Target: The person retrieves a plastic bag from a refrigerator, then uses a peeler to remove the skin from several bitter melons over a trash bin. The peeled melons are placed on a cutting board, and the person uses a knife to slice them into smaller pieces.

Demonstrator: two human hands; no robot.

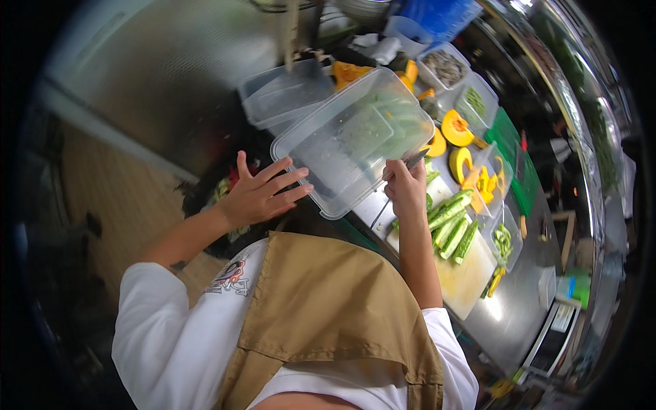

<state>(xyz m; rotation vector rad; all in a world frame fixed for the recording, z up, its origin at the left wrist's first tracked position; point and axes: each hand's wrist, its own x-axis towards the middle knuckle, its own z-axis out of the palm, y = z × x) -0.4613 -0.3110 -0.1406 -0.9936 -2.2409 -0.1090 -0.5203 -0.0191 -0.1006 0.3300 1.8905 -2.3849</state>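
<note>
A translucent plastic container (pixel 328 148) stands tilted before me, with blurred green shapes showing in or through its far half. My left hand (pixel 269 192) has its fingers spread beside the container's near left corner; whether the fingertips touch the rim is unclear. My right hand (pixel 405 184) is closed around a slim, dark, pointed tool, apparently a knife (pixel 417 158), at the container's right edge. The fingers hide its middle, and they may also touch the rim. Cut lengths of green cucumber or a similar vegetable (pixel 453 230) lie on a white cutting board (pixel 464 284) right of that hand.
Pumpkin pieces (pixel 457 128) lie beyond the board, near a tub of yellow slices (pixel 487 182) and a tub of green pieces (pixel 503 241). A green cutting board (pixel 512 154) bears another knife. Another clear container (pixel 284 95) is behind left. The steel counter (pixel 505 307) extends right.
</note>
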